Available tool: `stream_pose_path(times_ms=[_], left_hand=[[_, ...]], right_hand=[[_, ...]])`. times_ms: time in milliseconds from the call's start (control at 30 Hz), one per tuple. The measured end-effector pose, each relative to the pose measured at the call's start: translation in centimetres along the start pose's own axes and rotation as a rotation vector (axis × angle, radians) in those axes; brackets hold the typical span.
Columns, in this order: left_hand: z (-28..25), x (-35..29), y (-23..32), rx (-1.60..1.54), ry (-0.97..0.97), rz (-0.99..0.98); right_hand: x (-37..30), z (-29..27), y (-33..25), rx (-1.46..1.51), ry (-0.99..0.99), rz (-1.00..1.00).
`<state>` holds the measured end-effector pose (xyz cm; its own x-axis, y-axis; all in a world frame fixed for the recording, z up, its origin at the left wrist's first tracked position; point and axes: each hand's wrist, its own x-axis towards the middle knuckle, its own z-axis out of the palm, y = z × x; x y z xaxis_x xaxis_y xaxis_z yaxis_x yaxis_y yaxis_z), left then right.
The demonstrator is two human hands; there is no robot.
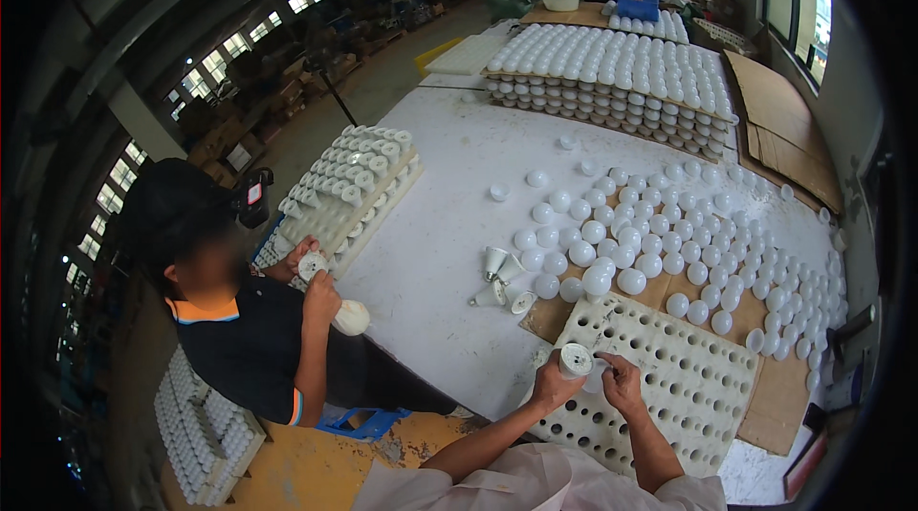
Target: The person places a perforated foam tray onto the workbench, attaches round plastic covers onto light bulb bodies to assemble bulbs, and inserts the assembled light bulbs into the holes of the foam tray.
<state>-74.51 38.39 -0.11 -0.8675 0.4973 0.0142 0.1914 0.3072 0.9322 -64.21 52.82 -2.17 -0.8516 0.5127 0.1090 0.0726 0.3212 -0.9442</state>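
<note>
The left hand point(552, 387) grasps a white, cup-shaped lamp base point(577, 361), fingers curled round its side; marks on its round face are too small to read. Just beside it, the right hand point(622, 384) bends its fingers, their grip unclear. An off-white perforated board point(681, 369) lies beneath them, glossy white domes point(632, 282) beyond.
</note>
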Motion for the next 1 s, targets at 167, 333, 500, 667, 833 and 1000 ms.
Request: stream_pose_path(times_ms=[167, 333, 500, 667, 833, 1000], left_hand=[[0.6, -1.5, -1.1, -0.028, 0.008, -0.026], [0.4, -1.7, 0.3, 0.012, 0.057, -0.051], [-1.3, -1.4, 1.6, -0.29, -0.062, -0.022], [-5.6, -0.9, 3.5, -0.397, -0.463, -0.143], [-7.7, -1.1, 4.7, -0.355, -0.698, -0.143], [-8.3, -1.3, 4.3, -0.37, -0.875, -0.099]], right_hand=[[-3.1, -0.6, -2.8, 0.141, -0.024, 0.241], [-4.6, 0.1, -5.7, -0.047, -0.012, -0.295], [-3.9, 0.9, -6.3, 0.094, 0.016, -0.142], [-3.5, -2.1, -6.5, 0.75, 0.059, 0.223], [-4.1, -2.7, -6.1, 0.576, -0.244, 0.133], [-4.6, -2.1, -6.7, 0.596, -0.256, 0.121]])
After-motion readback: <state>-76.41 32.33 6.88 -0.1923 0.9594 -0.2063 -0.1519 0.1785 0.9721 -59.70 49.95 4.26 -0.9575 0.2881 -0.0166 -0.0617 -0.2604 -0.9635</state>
